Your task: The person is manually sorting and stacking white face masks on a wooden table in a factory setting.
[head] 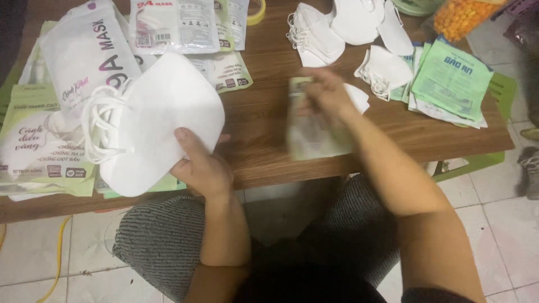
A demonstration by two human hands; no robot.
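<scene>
My left hand (203, 166) grips the near corner of a stack of folded white face masks (163, 118), with their ear loops bunched at the left. The stack is held just above the brown wooden table (264, 112). My right hand (324, 92) is blurred and holds the top of a clear and green mask pouch (311, 137), which hangs down over the table's front edge. A single white mask (357, 96) lies just behind that hand.
Filled mask packets (84, 50) lie at the left and back. Loose white masks (314, 36) are piled at the back centre. A stack of green pouches (452, 81) sits at the right. A yellow bag (460, 17) is at the far right corner. A tiled floor lies below.
</scene>
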